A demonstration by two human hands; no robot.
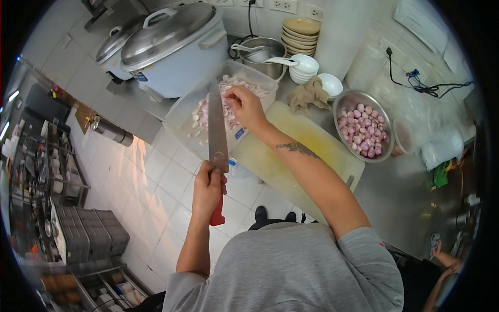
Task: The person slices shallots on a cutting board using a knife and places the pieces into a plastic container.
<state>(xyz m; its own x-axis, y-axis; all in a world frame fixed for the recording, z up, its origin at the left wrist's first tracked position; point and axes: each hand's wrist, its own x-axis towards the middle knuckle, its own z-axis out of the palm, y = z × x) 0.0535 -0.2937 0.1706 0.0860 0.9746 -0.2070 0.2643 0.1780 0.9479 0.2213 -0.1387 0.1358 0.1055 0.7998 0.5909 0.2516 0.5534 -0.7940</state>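
Note:
My left hand (208, 187) grips the red handle (218, 212) of a large kitchen knife (217, 128), its broad blade pointing away from me over a clear plastic tub (177, 117). Sliced shallots (202, 113) lie spread inside the tub. My right hand (245, 105) hangs over the shallots just right of the blade, fingers curled in toward the thumb. Whether anything is pinched there cannot be made out. Below my right forearm lies a yellow-stained white cutting board (288, 128), touching or close to the tub. Whole peeled shallots (362, 128) fill much of a steel bowl (340, 105) at the right.
Two large rice cookers (175, 58) stand behind the tub at left. A steel pot (273, 70) with ladles, stacked plates (300, 35), white bowls (302, 66) and a crumpled cloth (310, 95) line the back. Another person's hand (438, 247) holds a phone at far right.

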